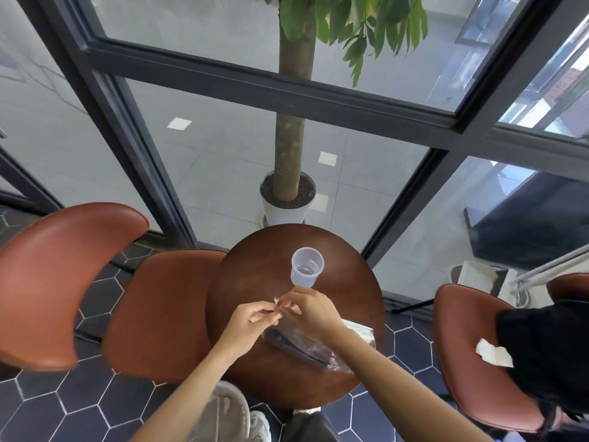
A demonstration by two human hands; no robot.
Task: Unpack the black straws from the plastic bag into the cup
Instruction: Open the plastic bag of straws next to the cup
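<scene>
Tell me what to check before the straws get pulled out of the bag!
1. The clear plastic cup stands upright on the round dark wooden table: ok.
2. The cup is empty, with room for straws: ok.
3. The left hand and right hand both pinch the top edge of the clear plastic bag: ok.
4. The bag's mouth is open: cannot tell, the fingers hide it.
5. The black straws are in the bag, which lies on the table: ok.
6. The cup is close to the hands, just beyond them: ok.
</scene>
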